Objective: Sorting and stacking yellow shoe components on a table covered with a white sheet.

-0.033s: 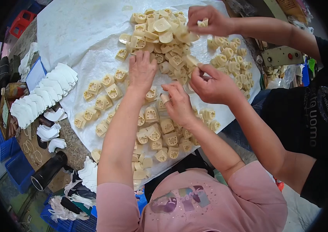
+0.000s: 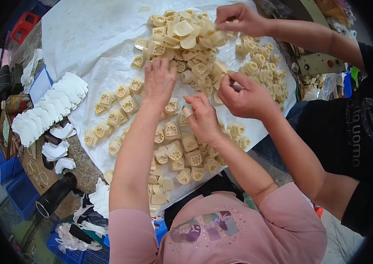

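Cream-coloured moulded pieces, hollow with open cut-outs, are heaped in a pile (image 2: 182, 48) on a white sheet (image 2: 89, 35). My left hand (image 2: 160, 81) lies at the pile's near left edge, fingers slightly apart and tips down among the pieces. To its right, my right hand (image 2: 203, 119) hovers over the near pieces with loosely bent fingers and a tan wrap (image 2: 187, 111) on one digit. I see nothing held in it. Below my hands, more pieces (image 2: 173, 152) sit in loose rows, partly hidden by my forearms.
A co-worker's upper hand (image 2: 241, 20) and lower hand (image 2: 246, 97) work at the pile's right side, the lower one pinching a cream piece (image 2: 220, 68). Another heap (image 2: 263, 66) lies right. Stacked white pads (image 2: 50, 108), a black cylinder (image 2: 56, 193) and blue baskets (image 2: 21, 193) stand left.
My left hand has shifted very slightly left. My right hand stays put. The co-worker's upper hand has moved a little, and the piece in the lower hand has tilted.
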### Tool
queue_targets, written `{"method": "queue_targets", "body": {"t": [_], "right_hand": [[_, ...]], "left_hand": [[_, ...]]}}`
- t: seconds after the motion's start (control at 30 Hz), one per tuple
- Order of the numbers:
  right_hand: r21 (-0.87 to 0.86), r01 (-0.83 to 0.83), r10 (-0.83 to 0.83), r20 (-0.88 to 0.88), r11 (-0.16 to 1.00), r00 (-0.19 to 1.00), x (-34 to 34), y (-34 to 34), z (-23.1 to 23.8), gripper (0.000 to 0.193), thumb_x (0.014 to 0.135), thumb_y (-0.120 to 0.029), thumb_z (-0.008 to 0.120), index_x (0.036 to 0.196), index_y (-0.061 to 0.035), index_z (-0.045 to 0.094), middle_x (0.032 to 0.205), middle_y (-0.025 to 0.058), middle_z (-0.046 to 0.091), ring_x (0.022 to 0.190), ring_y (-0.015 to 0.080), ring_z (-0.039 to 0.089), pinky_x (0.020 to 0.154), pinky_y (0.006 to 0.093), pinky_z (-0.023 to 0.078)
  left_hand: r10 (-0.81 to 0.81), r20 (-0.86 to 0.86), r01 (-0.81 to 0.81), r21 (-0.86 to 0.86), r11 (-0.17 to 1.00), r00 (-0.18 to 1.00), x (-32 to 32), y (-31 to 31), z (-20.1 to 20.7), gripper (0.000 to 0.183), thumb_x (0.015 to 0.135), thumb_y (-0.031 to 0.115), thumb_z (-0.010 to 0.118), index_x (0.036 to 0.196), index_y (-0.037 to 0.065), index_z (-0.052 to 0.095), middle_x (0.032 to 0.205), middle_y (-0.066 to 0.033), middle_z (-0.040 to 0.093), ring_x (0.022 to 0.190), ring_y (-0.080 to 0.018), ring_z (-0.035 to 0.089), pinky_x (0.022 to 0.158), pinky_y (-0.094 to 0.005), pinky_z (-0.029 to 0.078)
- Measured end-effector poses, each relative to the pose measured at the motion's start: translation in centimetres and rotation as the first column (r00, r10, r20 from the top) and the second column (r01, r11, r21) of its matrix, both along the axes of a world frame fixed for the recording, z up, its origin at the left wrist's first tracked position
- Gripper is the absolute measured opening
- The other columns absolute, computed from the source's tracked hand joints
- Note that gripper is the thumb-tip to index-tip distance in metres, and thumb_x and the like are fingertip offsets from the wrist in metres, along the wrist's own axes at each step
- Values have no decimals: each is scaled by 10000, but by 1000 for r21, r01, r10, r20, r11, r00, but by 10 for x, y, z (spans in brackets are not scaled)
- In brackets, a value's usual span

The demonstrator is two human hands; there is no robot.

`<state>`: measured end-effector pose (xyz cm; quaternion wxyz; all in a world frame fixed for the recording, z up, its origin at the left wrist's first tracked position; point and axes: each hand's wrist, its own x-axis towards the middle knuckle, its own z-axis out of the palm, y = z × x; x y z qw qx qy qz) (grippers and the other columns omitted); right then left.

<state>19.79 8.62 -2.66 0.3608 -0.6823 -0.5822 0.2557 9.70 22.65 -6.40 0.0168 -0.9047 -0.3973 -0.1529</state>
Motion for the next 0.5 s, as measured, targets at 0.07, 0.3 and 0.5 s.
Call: {"method": "queue_targets", "body": {"t": [0.07,0.3,0.5], "right_hand": [[4,30,-31,16,1000,999,2,0,-1,312,776,73,577,1078,-6,574,1011,112,533,753,214,536,685,303,455],[107,176,-197,235,979,952,28,38,0,364,747,27,604,1106,-18,569,995,120,515,872,253,531,763,345,454],[12,284,-257,463,959,848,36,62,-4,358,734,-27,615,1090,-63,599,1013,112,479,1003,282,478,813,388,447]], "left_hand": [[16,76,-16,-2,1000,997,-8,-2,3,144,714,130,649,857,134,666,954,-46,529,1003,-239,472,844,-387,345],[443,449,-157,-542,826,776,-44,-13,50,181,705,223,753,830,110,686,930,-61,552,960,-241,482,874,-417,344],[553,389,-230,-625,746,737,-100,-31,54,234,713,261,744,840,70,695,890,-90,574,881,-275,510,841,-439,356]]}}
